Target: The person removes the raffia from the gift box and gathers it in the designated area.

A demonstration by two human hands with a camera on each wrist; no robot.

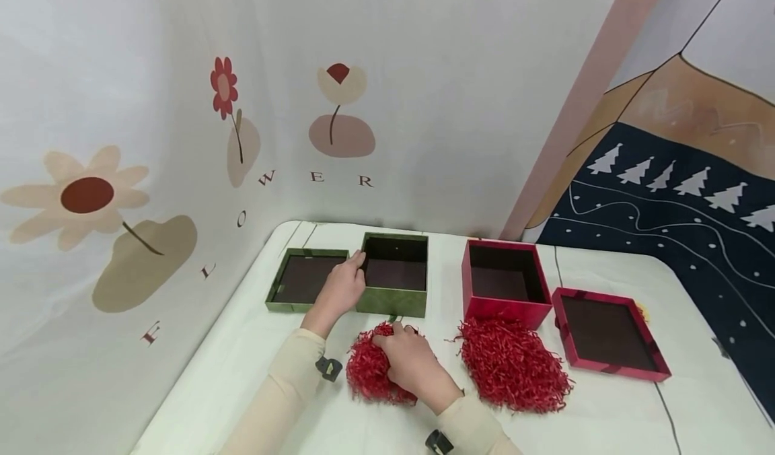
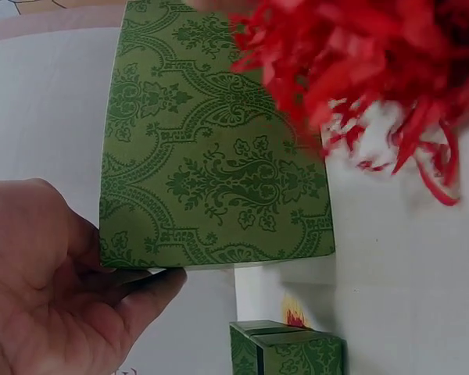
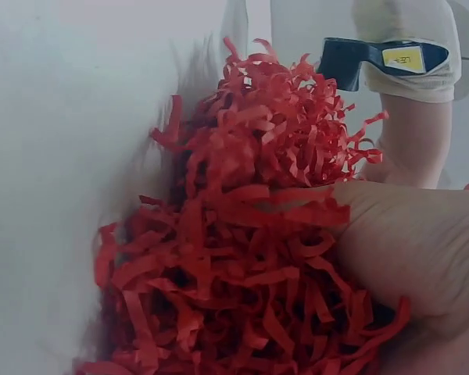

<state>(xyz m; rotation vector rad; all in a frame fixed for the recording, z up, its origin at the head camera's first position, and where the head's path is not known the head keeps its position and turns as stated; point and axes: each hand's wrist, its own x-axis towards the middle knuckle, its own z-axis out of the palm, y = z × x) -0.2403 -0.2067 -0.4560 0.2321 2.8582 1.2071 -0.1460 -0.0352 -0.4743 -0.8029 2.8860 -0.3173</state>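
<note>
My left hand point(image 1: 340, 290) holds the left wall of an open green box point(image 1: 392, 301), with fingertips at its upper rim. In the left wrist view the box's patterned green side point(image 2: 211, 164) stands beside that hand, the thumb and fingers at its edge. My right hand point(image 1: 414, 361) grips a clump of red shredded paper point(image 1: 366, 367) just in front of the box. Red strips point(image 3: 219, 289) surround its fingers in the right wrist view, hiding most of them. The dark inside of the box shows no paper in the head view.
Left of the green box lies a shallow green lid point(image 1: 303, 280), inside up. To the right stand an open red box point(image 1: 505, 307), a second heap of red shredded paper point(image 1: 514, 367) before it, and a red lid point(image 1: 611, 334). All rest on a white-covered table point(image 1: 242, 374).
</note>
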